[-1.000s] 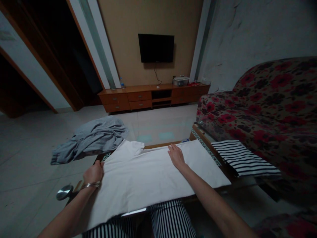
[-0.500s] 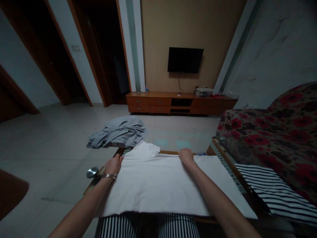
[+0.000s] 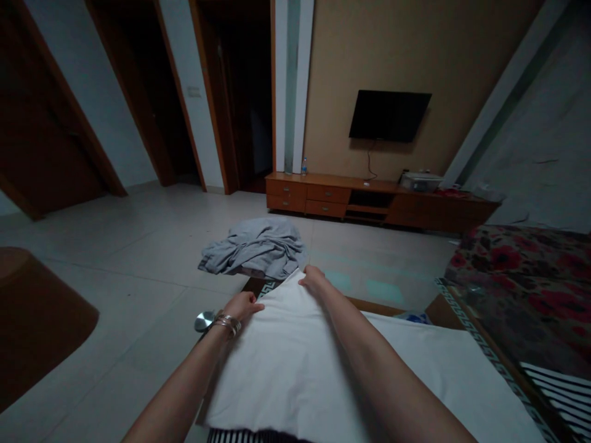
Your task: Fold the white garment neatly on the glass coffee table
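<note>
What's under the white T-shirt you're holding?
The white T-shirt lies on a glass-topped table with a Greek-key border, visible only past its edges. The tabletop beneath is covered, so anything there cannot be seen.

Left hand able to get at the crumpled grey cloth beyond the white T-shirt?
Likely yes: the left hand rests on the white T-shirt just short of the crumpled grey cloth, nothing between them.

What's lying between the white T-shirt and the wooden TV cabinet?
In the head view, a crumpled gray garment lies there, just beyond the white T-shirt and well short of the wooden TV cabinet.
</note>
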### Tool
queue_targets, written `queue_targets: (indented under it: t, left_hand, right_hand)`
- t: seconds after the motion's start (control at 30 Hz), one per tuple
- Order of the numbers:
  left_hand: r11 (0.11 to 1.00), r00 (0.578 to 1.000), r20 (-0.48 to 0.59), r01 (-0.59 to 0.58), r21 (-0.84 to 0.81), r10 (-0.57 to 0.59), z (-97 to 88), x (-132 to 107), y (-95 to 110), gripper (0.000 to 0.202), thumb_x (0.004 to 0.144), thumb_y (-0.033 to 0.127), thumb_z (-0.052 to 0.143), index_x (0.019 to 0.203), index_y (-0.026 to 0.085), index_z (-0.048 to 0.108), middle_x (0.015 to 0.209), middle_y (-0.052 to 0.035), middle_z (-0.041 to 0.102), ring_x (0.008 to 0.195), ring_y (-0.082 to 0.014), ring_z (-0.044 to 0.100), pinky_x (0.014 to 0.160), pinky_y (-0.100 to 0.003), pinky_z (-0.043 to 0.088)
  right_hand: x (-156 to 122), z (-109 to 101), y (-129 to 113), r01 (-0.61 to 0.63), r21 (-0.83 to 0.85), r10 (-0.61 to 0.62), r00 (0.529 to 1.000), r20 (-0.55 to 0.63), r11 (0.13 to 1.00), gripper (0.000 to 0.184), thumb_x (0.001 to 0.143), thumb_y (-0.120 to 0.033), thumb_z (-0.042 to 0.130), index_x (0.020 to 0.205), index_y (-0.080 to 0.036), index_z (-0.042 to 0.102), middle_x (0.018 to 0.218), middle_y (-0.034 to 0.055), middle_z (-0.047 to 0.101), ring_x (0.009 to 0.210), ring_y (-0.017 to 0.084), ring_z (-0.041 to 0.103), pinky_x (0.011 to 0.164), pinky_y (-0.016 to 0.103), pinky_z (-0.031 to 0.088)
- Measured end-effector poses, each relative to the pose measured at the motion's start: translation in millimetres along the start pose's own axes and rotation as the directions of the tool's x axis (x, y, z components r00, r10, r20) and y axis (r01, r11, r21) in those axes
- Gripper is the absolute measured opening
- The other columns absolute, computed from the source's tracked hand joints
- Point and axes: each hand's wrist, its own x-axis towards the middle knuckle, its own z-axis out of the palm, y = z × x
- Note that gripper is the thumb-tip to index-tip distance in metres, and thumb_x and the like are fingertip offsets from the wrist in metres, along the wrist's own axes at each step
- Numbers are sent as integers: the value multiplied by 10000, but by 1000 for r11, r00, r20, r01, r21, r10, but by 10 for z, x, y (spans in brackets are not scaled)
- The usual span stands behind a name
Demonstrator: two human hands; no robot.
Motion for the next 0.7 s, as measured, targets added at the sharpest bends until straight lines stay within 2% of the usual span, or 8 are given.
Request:
queue_targets:
  t: [0.13, 0.3, 0.43, 0.57, 0.7]
  left_hand:
    - [999, 999, 33, 14, -37, -13, 24, 85, -64, 263, 678, 421, 673, 720, 183, 571, 678, 13, 600, 645, -141, 533, 530, -233, 261]
    - [997, 1000, 29, 9, -79, -7, 63, 90, -95, 290, 626, 414, 710, 734, 178, 580, 699, 6, 598, 643, -139, 518, 537, -230, 269]
    - [991, 1000, 19, -20, -131, 22, 28, 64, -79, 318, 576, 373, 727, 772, 167, 585, 718, -3, 594, 665, -151, 512, 556, -230, 281]
    - [968, 992, 88, -67, -241, 91, -63, 41, -95, 353, 555, 360, 708, 834, 161, 625, 735, 3, 614, 698, -160, 539, 582, -220, 339]
    - [944, 987, 103, -87, -318, 126, -102, 31, -135, 274, 584, 345, 653, 774, 150, 620, 734, 3, 625, 682, -154, 545, 586, -221, 379]
  right_hand:
    - [131, -10, 3, 18, 142, -36, 992, 123, 990, 199, 608, -145, 701, 806, -139, 677, 792, 42, 691, 693, 160, 621, 638, 235, 452]
    - [122, -192, -7, 123, 334, -161, 983, 89, 935, 198, 640, -133, 589, 818, -116, 673, 791, 35, 667, 657, 128, 568, 584, 199, 411]
    - [-32, -442, -19, 238, 467, -291, 956, 44, 852, 260, 625, -179, 583, 862, -126, 674, 841, 16, 662, 672, 125, 550, 601, 204, 412]
    - [-285, -644, -50, 322, 563, -400, 917, 15, 761, 282, 606, -198, 570, 858, -136, 680, 823, -4, 660, 696, 140, 559, 638, 222, 427]
    - [-547, -775, -96, 383, 604, -464, 885, -24, 699, 288, 593, -166, 548, 851, -136, 673, 833, -4, 660, 737, 153, 572, 683, 238, 441]
